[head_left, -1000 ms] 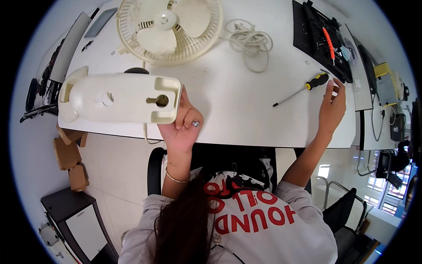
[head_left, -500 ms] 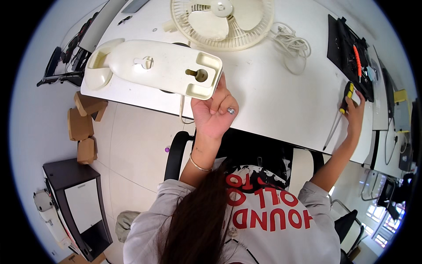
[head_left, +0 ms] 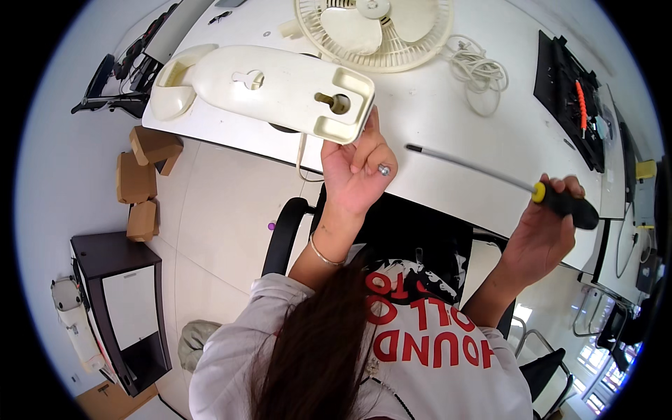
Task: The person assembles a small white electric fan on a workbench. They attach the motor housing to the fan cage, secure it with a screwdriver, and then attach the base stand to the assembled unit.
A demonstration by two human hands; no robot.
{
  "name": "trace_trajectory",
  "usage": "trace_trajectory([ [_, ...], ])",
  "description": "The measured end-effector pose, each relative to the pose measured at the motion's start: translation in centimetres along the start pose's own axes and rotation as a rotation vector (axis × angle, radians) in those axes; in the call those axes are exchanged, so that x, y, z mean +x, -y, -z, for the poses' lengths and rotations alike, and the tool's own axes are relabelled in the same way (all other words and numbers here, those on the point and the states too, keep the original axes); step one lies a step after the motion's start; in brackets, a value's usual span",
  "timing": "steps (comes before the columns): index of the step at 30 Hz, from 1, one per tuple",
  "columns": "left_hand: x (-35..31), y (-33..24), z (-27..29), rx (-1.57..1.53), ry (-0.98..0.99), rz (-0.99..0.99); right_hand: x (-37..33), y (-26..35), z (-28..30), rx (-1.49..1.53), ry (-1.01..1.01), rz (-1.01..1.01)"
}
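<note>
My left hand (head_left: 355, 175) supports the right end of a long cream plastic housing (head_left: 280, 80), which has a keyhole-shaped slot and a round hole in its face. Some of its fingers are hidden behind the housing. A small metal screw (head_left: 383, 170) sticks out from its curled fingers. At the right, my right hand (head_left: 542, 231) is closed round the black and yellow handle of a screwdriver (head_left: 483, 170). The long shank points left, its dark tip above the tabletop, apart from the housing.
Beyond the housing lies a cream fan (head_left: 374, 31) with its grille, and beside it a coiled white cable (head_left: 479, 73). A black tool case (head_left: 570, 98) sits at the table's right. Cardboard boxes (head_left: 136, 178) stand on the floor at left, near a chair armrest (head_left: 287, 234).
My right hand has lifted the screwdriver from beside the tool case and brought it nearer, swinging its tip up and left. The left hand still holds the housing and screw.
</note>
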State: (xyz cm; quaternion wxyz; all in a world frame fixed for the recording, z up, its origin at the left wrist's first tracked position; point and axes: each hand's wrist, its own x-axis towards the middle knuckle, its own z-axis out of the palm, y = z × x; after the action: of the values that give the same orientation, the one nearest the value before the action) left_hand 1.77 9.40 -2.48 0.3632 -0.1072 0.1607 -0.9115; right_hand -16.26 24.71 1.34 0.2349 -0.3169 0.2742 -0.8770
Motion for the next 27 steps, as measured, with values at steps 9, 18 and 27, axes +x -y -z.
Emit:
trace_trajectory([
  [9,0.0,-0.1,-0.1,0.015,0.007,-0.023,-1.8,-0.4,0.1,-0.099,0.128,-0.004],
  [18,0.3,-0.8,1.0,0.015,0.065,-0.018,-1.5,-0.9,0.3,-0.119,0.121,-0.007],
  [27,0.3,-1.0,1.0,-0.013,0.069,-0.036,-1.4,-1.2,0.4,-0.126,0.126,-0.006],
])
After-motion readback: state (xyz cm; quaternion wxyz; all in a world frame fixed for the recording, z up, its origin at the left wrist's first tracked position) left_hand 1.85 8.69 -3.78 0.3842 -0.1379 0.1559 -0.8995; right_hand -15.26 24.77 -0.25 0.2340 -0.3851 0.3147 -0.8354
